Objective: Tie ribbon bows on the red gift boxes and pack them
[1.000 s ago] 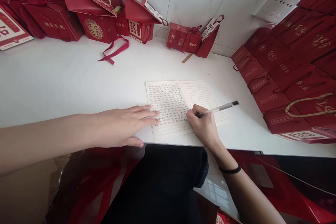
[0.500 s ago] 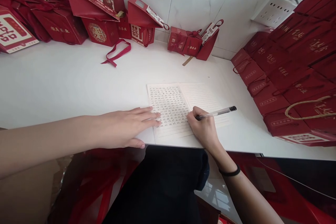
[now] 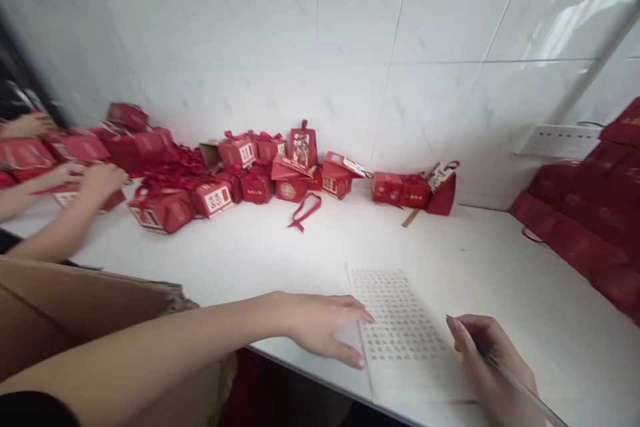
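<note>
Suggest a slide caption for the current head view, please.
Right hand holding a pen over a notebook, left hand at its edge, red boxes behind.

Notebook (image 3: 400, 317) on table (image 3: 300, 260), boxes (image 3: 257, 188) behind it, carton (image 3: 100, 297) left.

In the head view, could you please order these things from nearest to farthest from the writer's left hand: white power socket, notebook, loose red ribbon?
1. Notebook: just right of the left hand.
2. Loose red ribbon: ahead, slightly to the left.
3. White power socket: farther ahead, well to the right.
</note>
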`<state>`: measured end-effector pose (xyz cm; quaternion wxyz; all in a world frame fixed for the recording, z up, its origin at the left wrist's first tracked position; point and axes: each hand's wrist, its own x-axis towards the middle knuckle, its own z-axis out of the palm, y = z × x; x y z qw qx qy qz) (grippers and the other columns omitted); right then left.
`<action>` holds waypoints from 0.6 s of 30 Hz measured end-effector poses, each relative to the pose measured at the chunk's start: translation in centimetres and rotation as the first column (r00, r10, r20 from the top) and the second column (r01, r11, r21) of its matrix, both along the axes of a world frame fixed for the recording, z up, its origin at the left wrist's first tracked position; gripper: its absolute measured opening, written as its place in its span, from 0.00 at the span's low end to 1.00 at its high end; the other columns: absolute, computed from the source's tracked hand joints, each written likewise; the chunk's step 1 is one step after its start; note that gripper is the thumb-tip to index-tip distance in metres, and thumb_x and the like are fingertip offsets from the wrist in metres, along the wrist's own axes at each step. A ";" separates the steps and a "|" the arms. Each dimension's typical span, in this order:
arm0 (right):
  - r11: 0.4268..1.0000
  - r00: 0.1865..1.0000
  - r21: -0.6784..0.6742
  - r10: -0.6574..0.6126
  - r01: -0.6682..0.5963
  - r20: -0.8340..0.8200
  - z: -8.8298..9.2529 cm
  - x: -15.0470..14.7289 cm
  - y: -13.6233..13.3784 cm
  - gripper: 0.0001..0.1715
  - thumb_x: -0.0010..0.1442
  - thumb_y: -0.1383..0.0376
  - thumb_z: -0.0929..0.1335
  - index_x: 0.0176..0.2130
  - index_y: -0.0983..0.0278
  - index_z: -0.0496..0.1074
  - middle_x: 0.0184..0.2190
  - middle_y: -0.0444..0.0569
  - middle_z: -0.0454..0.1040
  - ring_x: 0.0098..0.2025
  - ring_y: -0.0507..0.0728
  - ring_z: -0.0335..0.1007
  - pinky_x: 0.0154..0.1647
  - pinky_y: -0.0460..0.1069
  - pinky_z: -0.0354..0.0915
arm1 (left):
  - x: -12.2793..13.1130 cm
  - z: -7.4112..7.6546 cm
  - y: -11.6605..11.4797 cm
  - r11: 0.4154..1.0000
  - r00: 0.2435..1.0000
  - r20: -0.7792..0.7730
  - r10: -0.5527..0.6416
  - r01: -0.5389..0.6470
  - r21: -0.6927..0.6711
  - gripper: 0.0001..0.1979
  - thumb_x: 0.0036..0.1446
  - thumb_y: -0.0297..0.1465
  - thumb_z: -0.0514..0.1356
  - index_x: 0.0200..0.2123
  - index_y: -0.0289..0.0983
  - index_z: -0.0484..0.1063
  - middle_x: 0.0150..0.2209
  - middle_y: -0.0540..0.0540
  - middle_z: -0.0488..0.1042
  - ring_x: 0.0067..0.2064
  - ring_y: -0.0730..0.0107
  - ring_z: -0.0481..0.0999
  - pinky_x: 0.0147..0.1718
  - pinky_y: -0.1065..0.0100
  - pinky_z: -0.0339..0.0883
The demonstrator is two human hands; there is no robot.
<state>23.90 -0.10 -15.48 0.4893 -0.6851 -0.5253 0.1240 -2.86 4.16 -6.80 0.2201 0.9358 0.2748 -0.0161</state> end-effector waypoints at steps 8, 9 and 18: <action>0.953 0.924 0.045 0.276 -0.298 0.265 0.1 5.9 6.9 0.23 0.44 0.53 0.64 0.41 0.52 0.72 0.43 0.62 0.72 0.45 0.70 0.70 0.39 0.64 0.62 | -5.2 1.5 4.9 0.797 0.835 -0.201 0.513 -0.377 0.472 0.24 0.55 0.41 0.55 0.52 0.35 0.67 0.52 0.43 0.71 0.53 0.60 0.71 0.50 0.68 0.65; 0.946 0.919 0.057 0.295 -0.320 0.262 -0.1 6.4 7.7 0.26 0.43 0.55 0.63 0.44 0.50 0.71 0.46 0.62 0.71 0.47 0.69 0.68 0.40 0.64 0.61 | -6.0 1.5 5.5 0.764 0.799 -0.209 0.564 -0.409 0.499 0.24 0.54 0.40 0.56 0.51 0.33 0.68 0.51 0.40 0.72 0.52 0.57 0.72 0.48 0.66 0.67; 0.999 0.998 0.014 0.036 -0.035 -0.053 -2.2 8.0 8.9 0.17 0.34 0.53 0.64 0.30 0.50 0.68 0.39 0.62 0.72 0.29 0.66 0.72 0.33 0.62 0.61 | -14.1 3.7 10.9 0.333 0.439 0.006 0.899 -0.690 0.643 0.21 0.61 0.38 0.52 0.53 0.32 0.62 0.52 0.37 0.67 0.52 0.58 0.69 0.48 0.54 0.66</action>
